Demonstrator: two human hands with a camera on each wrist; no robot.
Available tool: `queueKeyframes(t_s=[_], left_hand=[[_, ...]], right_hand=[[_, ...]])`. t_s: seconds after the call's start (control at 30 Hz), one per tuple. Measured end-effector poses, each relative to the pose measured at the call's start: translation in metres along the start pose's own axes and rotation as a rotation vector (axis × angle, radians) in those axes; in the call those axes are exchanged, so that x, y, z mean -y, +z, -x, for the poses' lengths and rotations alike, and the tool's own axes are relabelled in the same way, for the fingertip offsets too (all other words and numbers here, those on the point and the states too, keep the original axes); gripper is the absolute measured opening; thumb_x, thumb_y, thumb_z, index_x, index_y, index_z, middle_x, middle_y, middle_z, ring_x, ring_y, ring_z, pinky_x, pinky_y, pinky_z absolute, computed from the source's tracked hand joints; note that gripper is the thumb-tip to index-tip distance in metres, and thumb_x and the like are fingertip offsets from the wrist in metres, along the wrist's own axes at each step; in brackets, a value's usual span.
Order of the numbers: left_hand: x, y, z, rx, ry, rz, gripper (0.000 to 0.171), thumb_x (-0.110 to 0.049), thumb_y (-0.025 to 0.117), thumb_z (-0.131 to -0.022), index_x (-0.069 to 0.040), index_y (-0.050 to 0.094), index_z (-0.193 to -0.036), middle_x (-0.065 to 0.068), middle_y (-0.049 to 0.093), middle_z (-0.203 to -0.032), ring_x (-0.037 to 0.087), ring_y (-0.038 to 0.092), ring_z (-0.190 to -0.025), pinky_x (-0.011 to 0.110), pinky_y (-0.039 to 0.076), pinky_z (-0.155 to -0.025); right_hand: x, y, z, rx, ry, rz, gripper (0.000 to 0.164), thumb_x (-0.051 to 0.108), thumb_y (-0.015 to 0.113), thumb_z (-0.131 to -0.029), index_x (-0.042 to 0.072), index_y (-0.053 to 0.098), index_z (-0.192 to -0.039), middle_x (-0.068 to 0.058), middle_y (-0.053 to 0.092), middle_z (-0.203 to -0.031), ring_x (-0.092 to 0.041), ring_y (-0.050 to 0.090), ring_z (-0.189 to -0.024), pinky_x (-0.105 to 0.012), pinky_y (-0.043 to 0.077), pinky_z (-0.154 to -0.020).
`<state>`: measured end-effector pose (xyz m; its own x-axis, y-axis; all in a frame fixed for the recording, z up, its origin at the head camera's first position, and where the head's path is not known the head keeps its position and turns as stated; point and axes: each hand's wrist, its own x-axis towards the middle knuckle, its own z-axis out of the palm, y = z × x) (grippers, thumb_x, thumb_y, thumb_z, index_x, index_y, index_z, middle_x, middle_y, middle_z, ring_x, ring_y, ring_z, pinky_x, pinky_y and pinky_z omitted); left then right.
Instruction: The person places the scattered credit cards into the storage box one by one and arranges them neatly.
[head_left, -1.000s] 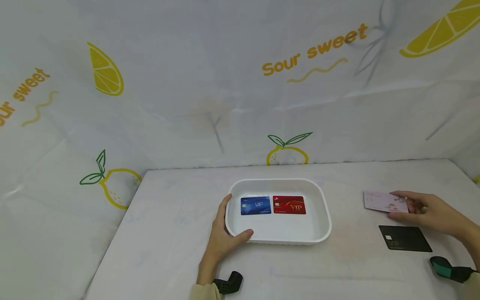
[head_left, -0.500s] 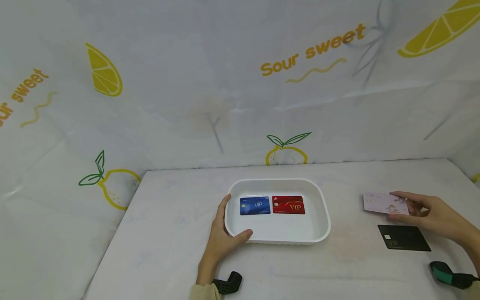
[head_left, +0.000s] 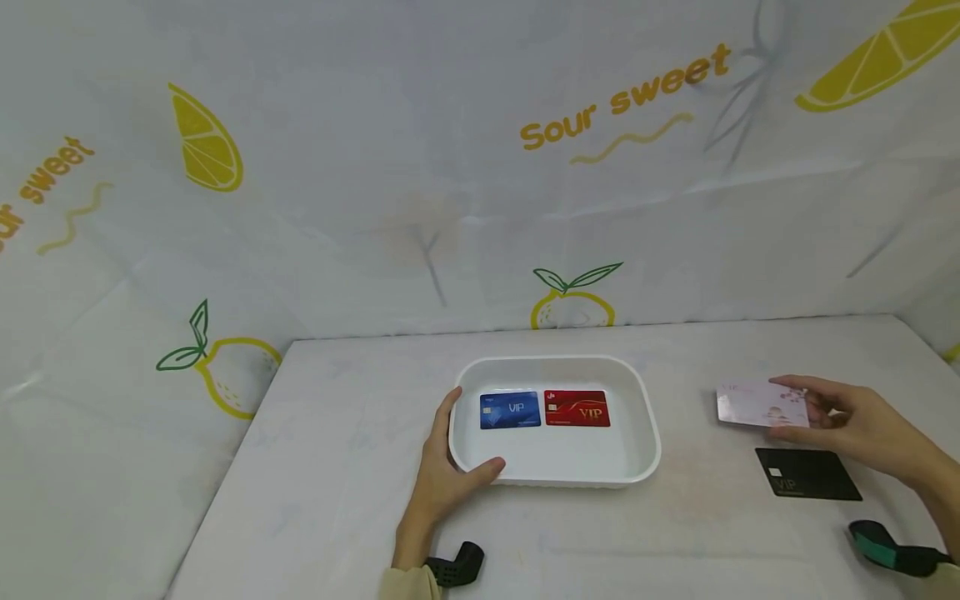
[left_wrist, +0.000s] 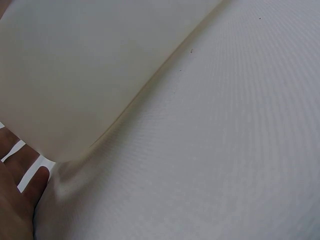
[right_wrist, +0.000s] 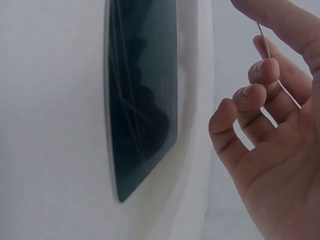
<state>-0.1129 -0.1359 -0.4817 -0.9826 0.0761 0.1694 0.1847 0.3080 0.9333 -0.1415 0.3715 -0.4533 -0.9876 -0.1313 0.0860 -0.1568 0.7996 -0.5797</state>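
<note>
My left hand (head_left: 447, 467) holds the lower left corner of a white plastic tray (head_left: 637, 442), with thumb at the front rim and fingers along the left side. Flat inside the tray lie a blue VIP card (head_left: 510, 410) and, close to its right, a red VIP card (head_left: 577, 408). At the right, my right hand (head_left: 855, 421) pinches a pale pink card (head_left: 761, 404) by its right end, just off the table. In the right wrist view only the thin edge of the pink card (right_wrist: 264, 40) shows between thumb and fingers; the other fingers are curled.
A black VIP card (head_left: 808, 474) lies on the table in front of the right hand. The white-covered table (head_left: 337, 467) meets a hanging cloth (head_left: 360, 167) printed with lemons at its back edge. Each wrist wears a black strap mount (head_left: 457, 567).
The pink card, in my right hand, has come up a little off the table and shifted slightly left. My left hand, the tray and the other cards stay put.
</note>
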Motion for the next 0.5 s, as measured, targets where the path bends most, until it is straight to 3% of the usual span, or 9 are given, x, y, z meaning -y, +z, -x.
queueKeyframes(t_s=[0.1, 0.3, 0.5], left_hand=[[0.0, 0.0, 0.0, -0.001, 0.0, -0.003, 0.108, -0.03, 0.087, -0.072, -0.017, 0.027, -0.161, 0.012, 0.046, -0.158, 0.028, 0.055, -0.131, 0.053, 0.049, -0.105], [0.001, -0.001, -0.001, 0.003, 0.0, 0.0, 0.109, -0.031, 0.087, -0.072, -0.017, 0.027, -0.161, 0.012, 0.046, -0.158, 0.028, 0.055, -0.131, 0.052, 0.048, -0.105], [0.001, -0.001, 0.0, 0.008, 0.02, 0.005, 0.109, -0.031, 0.087, -0.073, -0.018, 0.026, -0.162, 0.014, 0.046, -0.157, 0.031, 0.054, -0.131, 0.056, 0.048, -0.105]], right_hand=[[0.001, 0.001, -0.001, 0.002, -0.001, -0.042, 0.064, 0.016, 0.086, -0.082, -0.003, 0.055, -0.135, 0.005, 0.039, -0.079, -0.007, 0.039, -0.066, -0.027, 0.029, -0.056], [0.005, 0.002, -0.003, -0.016, -0.001, -0.093, 0.063, 0.011, 0.086, -0.08, -0.002, 0.056, -0.133, 0.005, 0.04, -0.079, -0.007, 0.041, -0.069, -0.026, 0.032, -0.055], [0.011, 0.001, -0.003, -0.008, -0.009, -0.127, 0.056, 0.01, 0.085, -0.081, 0.01, 0.062, -0.132, 0.006, 0.042, -0.077, -0.007, 0.043, -0.066, -0.027, 0.032, -0.055]])
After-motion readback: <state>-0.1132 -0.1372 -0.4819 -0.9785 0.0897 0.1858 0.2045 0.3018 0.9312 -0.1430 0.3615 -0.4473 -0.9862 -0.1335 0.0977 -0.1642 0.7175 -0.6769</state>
